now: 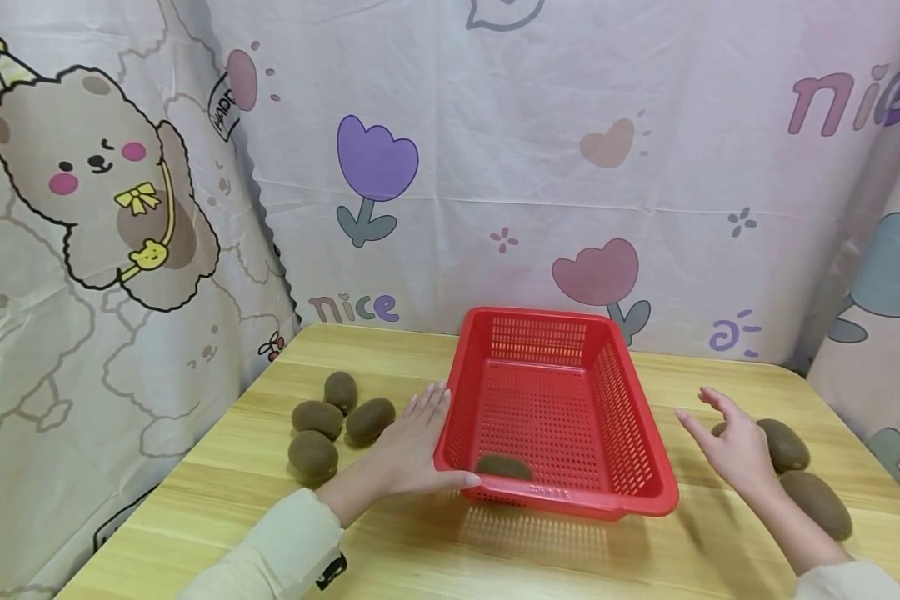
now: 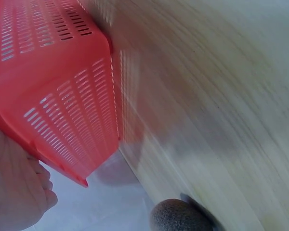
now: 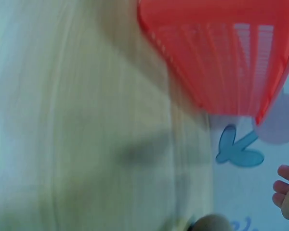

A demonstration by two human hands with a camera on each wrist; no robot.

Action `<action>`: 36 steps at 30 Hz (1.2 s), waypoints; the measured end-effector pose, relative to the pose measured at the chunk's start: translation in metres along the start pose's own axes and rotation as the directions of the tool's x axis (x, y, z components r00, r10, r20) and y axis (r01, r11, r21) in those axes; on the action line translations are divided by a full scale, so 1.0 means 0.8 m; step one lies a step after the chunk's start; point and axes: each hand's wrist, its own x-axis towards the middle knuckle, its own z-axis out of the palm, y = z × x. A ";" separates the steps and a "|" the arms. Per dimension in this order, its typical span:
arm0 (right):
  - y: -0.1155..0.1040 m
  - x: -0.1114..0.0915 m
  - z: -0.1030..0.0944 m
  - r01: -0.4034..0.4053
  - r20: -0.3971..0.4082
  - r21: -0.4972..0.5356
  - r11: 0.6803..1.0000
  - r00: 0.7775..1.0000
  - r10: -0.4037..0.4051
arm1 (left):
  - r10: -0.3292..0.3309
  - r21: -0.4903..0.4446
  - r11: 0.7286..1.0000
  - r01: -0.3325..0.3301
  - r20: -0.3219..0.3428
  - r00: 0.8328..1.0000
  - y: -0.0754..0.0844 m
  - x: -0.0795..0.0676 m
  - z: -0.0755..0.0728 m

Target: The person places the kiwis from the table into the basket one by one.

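Note:
A red plastic basket (image 1: 543, 500) with perforated sides stands on the wooden table. One brown kiwi (image 1: 504, 467) lies inside it, close to the front wall. My left hand (image 1: 412, 446) rests on the basket's front-left corner, fingers stretched along the left rim and thumb across the front rim. To the right of the basket, my right hand (image 1: 735, 446) hovers over the table with thumb and fingers spread apart, holding nothing. Beside and partly behind it are a kiwi (image 1: 786, 446) and a nearer kiwi (image 1: 816, 504); another is mostly hidden by the hand.
Several kiwis (image 1: 315, 457) lie grouped on the table left of the basket, close to the left forearm. The table (image 1: 390, 558) meets printed curtains (image 1: 495, 167) at the back and both sides.

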 end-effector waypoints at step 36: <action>0.094 -0.015 0.008 -0.201 0.018 -0.118 0.972 0.979 0.205 | 0.008 0.040 0.999 -0.008 -0.010 1.000 0.003 -0.001 -0.002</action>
